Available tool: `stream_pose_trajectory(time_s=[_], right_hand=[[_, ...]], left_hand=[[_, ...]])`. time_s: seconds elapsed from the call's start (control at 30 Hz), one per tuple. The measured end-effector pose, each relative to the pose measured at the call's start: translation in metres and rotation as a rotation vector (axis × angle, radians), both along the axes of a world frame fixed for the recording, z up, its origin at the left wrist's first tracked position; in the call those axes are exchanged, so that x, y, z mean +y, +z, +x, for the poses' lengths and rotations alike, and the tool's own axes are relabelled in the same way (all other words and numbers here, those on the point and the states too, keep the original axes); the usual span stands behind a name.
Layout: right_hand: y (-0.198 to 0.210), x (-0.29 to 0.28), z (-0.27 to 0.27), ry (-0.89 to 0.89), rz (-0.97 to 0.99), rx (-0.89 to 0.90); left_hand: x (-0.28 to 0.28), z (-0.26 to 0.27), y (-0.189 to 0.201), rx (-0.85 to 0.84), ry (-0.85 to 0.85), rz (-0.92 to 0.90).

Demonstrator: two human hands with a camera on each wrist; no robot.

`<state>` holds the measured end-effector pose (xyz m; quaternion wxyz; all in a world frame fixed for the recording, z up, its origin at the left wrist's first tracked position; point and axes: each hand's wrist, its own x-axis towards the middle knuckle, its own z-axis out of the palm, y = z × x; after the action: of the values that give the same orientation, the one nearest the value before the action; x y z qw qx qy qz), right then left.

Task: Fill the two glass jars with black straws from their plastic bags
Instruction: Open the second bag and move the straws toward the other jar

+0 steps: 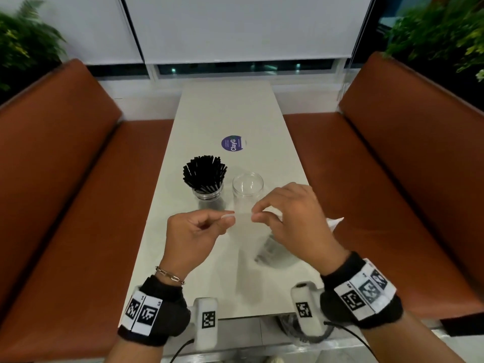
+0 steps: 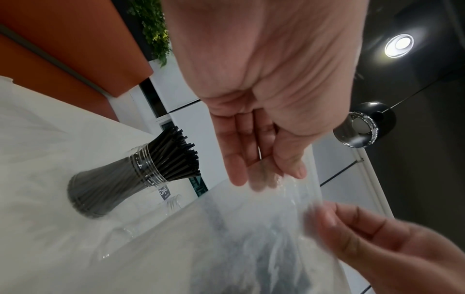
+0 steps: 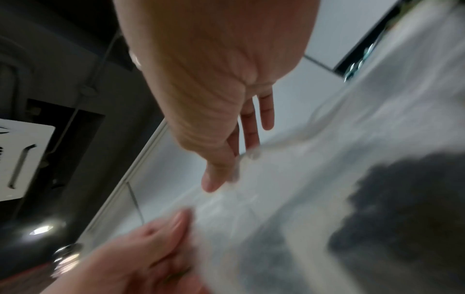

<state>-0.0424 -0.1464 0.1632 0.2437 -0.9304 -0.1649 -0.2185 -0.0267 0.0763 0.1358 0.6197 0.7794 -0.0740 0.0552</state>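
Note:
A glass jar (image 1: 207, 191) packed with black straws (image 1: 204, 172) stands mid-table; in the left wrist view this full jar (image 2: 113, 185) lies left of the hands. To its right stands an empty glass jar (image 1: 247, 188). In front of both, my two hands hold up a clear plastic bag (image 1: 251, 244) by its top edge. My left hand (image 1: 227, 218) pinches the left part of the edge and my right hand (image 1: 255, 214) pinches the right part. Dark straws (image 3: 402, 208) show blurred inside the bag (image 3: 289, 199). The left wrist view shows my left hand (image 2: 276, 175) gripping the film.
The narrow white table (image 1: 227, 113) carries a round purple sticker (image 1: 231, 143) beyond the jars. Some crumpled clear plastic (image 1: 334, 221) lies by my right hand. Orange-brown bench seats (image 1: 78, 192) flank the table on both sides.

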Motion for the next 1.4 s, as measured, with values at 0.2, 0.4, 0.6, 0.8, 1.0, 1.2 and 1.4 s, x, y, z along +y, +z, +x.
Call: stream_pose_trajectory(time_s=[0.2, 0.4, 0.6, 0.8, 1.0, 1.2, 1.4], right_hand=[[0.013, -0.073, -0.022, -0.208, -0.104, 0.108], [0.012, -0.105, -0.034, -0.307, -0.035, 0.228], [-0.022, -0.122, -0.035, -0.154, 0.516, 0.651], [-0.093, -0.091, -0.024, -0.004, 0.708, 0.845], [-0.117, -0.061, 0.001, 0.065, 0.708, 0.702], [-0.135, -0.060, 0.019, -0.017, 0.660, 0.570], [-0.176, -0.047, 0.003, -0.078, 0.803, 0.598]], left_hand=[[0.005, 0.008, -0.003, 0.074, 0.028, -0.062], [0.011, 0.017, -0.008, 0.084, 0.024, -0.086], [0.007, 0.022, -0.012, 0.123, -0.066, -0.117], [-0.038, 0.020, -0.058, 0.179, -0.471, 0.216], [-0.099, 0.014, -0.081, 0.180, -0.470, 0.076], [-0.118, 0.018, -0.092, 0.191, -0.287, -0.063], [-0.126, 0.011, -0.125, 0.454, -0.174, -0.078]])
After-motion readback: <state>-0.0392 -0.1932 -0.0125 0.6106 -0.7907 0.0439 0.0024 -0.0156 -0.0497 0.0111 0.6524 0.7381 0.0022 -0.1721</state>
